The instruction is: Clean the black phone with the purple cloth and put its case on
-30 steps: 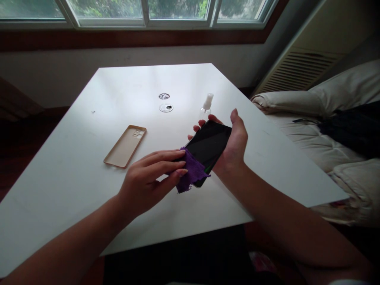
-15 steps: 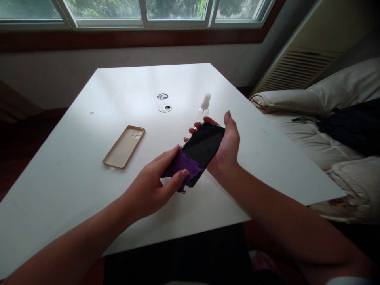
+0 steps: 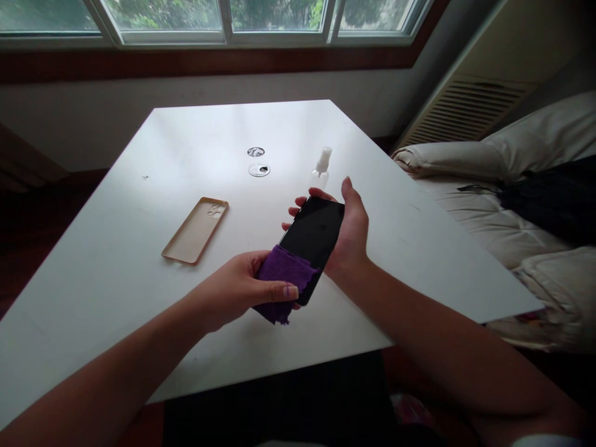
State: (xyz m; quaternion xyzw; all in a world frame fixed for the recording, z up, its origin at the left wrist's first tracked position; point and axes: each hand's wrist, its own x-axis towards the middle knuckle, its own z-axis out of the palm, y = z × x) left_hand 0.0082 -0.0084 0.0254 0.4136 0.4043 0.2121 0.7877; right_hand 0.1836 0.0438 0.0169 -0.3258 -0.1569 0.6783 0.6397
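Note:
My right hand (image 3: pixel 350 233) grips a black phone (image 3: pixel 313 239) by its long edges, screen up and dark, held a little above the white table (image 3: pixel 116 261). My left hand (image 3: pixel 233 292) pinches a purple cloth (image 3: pixel 282 275) around the phone's near end, thumb on top. The cloth hangs down below the phone. A beige phone case (image 3: pixel 195 230) lies flat on the table to the left of both hands. A small clear spray bottle (image 3: pixel 322 167) with a white top stands just beyond my right fingertips.
A round cable hole and its loose cap (image 3: pixel 259 169) sit mid-table. Windows (image 3: pixel 218 18) run along the far wall. A bed with pale bedding (image 3: pixel 512 186) and a dark garment (image 3: pixel 554 198) lies to the right, beside a vented unit (image 3: pixel 465 105).
My left hand changed from flat fingers on the screen to a pinch around the phone's near end with the cloth. My right hand and the phone shifted slightly left and turned more upright.

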